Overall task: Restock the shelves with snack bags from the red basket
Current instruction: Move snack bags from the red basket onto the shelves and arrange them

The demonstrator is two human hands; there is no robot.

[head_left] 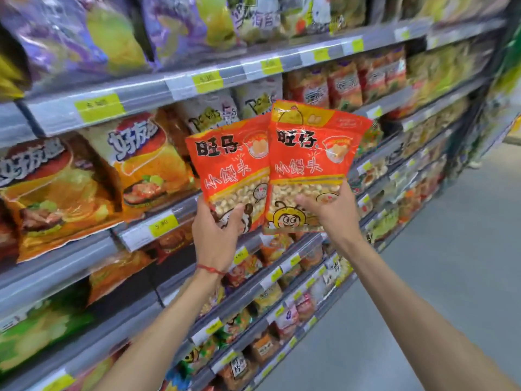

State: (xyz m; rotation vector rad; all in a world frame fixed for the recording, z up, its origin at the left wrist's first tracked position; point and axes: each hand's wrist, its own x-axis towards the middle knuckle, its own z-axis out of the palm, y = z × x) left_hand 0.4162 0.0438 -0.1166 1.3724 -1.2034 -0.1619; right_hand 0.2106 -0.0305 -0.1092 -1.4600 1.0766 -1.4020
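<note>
I hold two matching red-orange snack bags with clear windows up in front of the shelves. My left hand [218,231] grips the left bag [229,165] at its bottom edge, thumb across the front. My right hand [329,211] grips the right bag [311,153] at its lower part, thumb on the window. The right bag overlaps the left bag's right edge. Both bags stand upright, just in front of the second shelf [158,90]. The red basket is not in view.
Metal shelves with yellow price tags [163,224] run from left to far right, packed with bags. Large orange chip bags [56,190] stand to the left, white popcorn-style bags [208,111] behind my bags. Grey aisle floor [451,277] lies to the right.
</note>
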